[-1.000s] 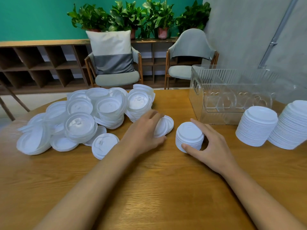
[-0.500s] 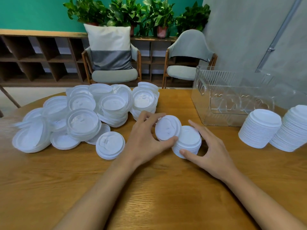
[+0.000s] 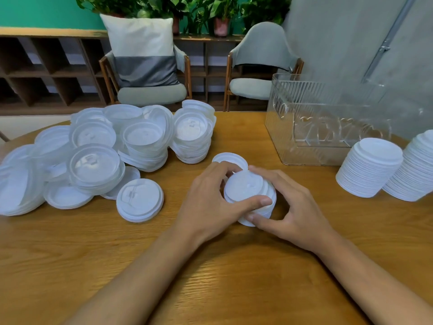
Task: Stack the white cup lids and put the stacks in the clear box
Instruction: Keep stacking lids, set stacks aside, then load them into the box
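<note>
On the wooden table (image 3: pixel 210 266), between the loose lids (image 3: pixel 93 160) and the clear box (image 3: pixel 328 127), the left hand (image 3: pixel 210 202) pinches a tilted lid (image 3: pixel 243 186), flat top up, on a short upright stack (image 3: pixel 270 202) gripped by the right hand (image 3: pixel 297 207); chairs (image 3: pixel 152 95), shelves (image 3: pixel 46 73) and a green wall (image 3: pixel 46 10) stand behind

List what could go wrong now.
The top white round lid, pinched by the left hand, sits tilted on the short stack of white plastic lids the right hand cups; it may seat crooked. The tall white lid stacks stand beside the clear plastic box; a passing arm could topple them.
</note>
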Action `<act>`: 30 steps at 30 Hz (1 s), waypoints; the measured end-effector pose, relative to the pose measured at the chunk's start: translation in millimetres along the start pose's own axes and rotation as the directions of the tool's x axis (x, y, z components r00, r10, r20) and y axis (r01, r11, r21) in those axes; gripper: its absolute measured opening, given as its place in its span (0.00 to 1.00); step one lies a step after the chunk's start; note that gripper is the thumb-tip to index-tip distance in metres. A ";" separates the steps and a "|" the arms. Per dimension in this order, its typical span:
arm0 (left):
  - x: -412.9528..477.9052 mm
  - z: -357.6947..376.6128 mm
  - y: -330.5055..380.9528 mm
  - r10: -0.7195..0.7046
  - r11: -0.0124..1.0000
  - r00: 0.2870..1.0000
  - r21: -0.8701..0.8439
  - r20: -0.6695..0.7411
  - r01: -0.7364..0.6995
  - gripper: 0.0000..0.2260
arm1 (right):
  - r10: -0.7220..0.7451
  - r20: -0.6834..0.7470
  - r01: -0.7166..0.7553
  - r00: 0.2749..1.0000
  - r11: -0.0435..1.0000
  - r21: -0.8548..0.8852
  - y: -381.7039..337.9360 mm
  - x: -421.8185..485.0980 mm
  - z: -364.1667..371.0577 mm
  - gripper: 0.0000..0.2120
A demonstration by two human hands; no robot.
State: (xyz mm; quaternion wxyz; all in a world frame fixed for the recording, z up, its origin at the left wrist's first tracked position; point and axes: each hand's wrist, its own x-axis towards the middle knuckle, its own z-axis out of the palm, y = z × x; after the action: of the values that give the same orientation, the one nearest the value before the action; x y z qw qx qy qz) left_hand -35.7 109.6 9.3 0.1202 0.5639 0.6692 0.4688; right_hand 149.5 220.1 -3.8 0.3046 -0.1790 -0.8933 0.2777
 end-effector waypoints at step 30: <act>0.3 -4.1 3.8 0.007 0.989 1.000 -0.147 0.029 -0.003 0.26 | 0.049 -0.037 -0.048 0.998 0.999 0.025 -2.1 1.4 0.1 0.43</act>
State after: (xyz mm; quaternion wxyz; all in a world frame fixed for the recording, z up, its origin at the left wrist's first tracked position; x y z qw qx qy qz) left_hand -36.2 107.6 14.5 0.1700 0.5619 0.6298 0.5086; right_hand 148.0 219.1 -2.0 0.3166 -0.2019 -0.8795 0.2924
